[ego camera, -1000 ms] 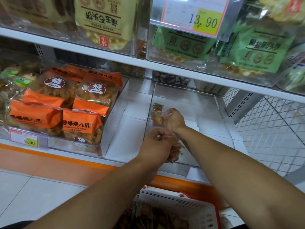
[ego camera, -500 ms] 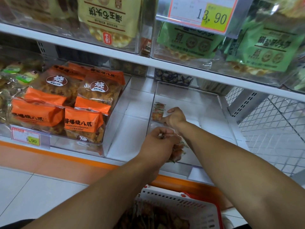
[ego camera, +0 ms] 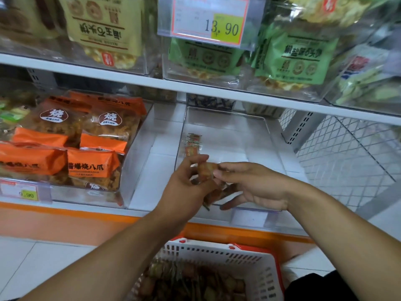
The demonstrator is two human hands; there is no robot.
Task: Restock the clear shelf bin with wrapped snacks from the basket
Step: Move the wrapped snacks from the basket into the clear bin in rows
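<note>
White store shelving fills your view, with a clear shelf bin point(ego camera: 227, 124) sitting on the lower shelf point(ego camera: 152, 170) straight ahead of you. One wrapped snack point(ego camera: 192, 144) stands against the bin's left wall, toward the middle. Your left hand point(ego camera: 186, 185) is raised over the bin's front part, fingers curled around a small bundle of wrapped snacks point(ego camera: 213, 193) whose ends stick out below your palm. Your right hand point(ego camera: 253, 185) meets it from the right: thumb and forefinger pinch a single orange-brown snack point(ego camera: 207, 170) at the top of that bundle, while the other fingers spread loosely beneath. Whether your left fingers also touch that single piece, you cannot tell. Below your forearms, a white basket point(ego camera: 219, 255) with red trim sits on the floor, holding a heap of the same wrapped snacks. To the left of the bin, another clear container holds orange snack bags point(ego camera: 93, 166) with a price tag point(ego camera: 23, 193) on its front. On the upper shelf, green packets point(ego camera: 297, 59) and a yellow packet point(ego camera: 104, 29) stand behind a price label reading 13.90 point(ego camera: 221, 25).
</note>
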